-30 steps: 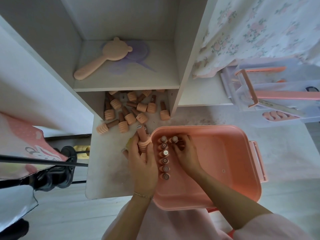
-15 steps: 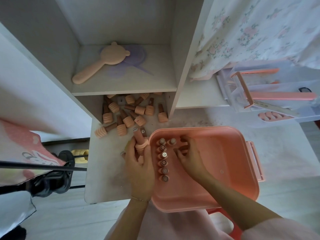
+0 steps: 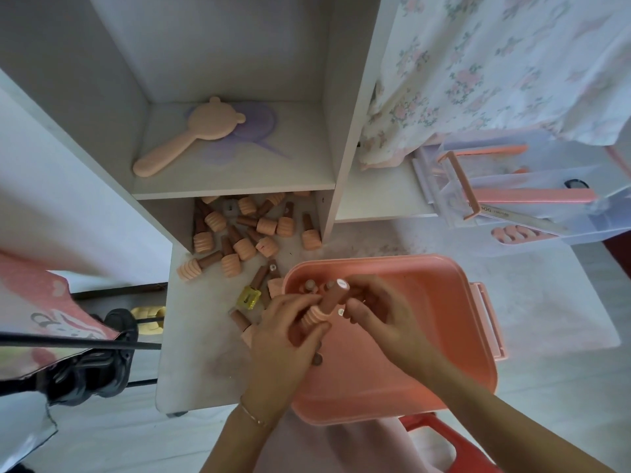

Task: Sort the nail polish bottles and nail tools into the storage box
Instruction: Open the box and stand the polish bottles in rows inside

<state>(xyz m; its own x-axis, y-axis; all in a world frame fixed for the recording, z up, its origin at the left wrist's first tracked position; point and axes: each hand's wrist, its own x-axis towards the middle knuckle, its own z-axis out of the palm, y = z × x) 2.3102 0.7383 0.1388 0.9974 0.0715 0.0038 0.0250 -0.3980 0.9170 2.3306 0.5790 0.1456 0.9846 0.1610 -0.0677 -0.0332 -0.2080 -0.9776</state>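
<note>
Bottle held over the storage box, ready to be placed.

The nail polish bottle (image 3: 328, 303) is gripped by the left hand (image 3: 285, 331) above the pink storage box (image 3: 426, 322), probably to join the bottles standing there; the right hand (image 3: 377, 317) curls beside it, whether touching is unclear. More bottles (image 3: 239, 233) lie on the shelf (image 3: 205, 353).

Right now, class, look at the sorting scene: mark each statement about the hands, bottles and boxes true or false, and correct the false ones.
1. The left hand grips a nail polish bottle above the pink storage box. True.
2. The bear-shaped brush lies inside the pink box. False: it lies on the upper shelf.
3. Loose bottles lie under the shelf. True.
4. The small yellow item sits in the clear container. False: it lies on the white surface beside the pink box.
</note>
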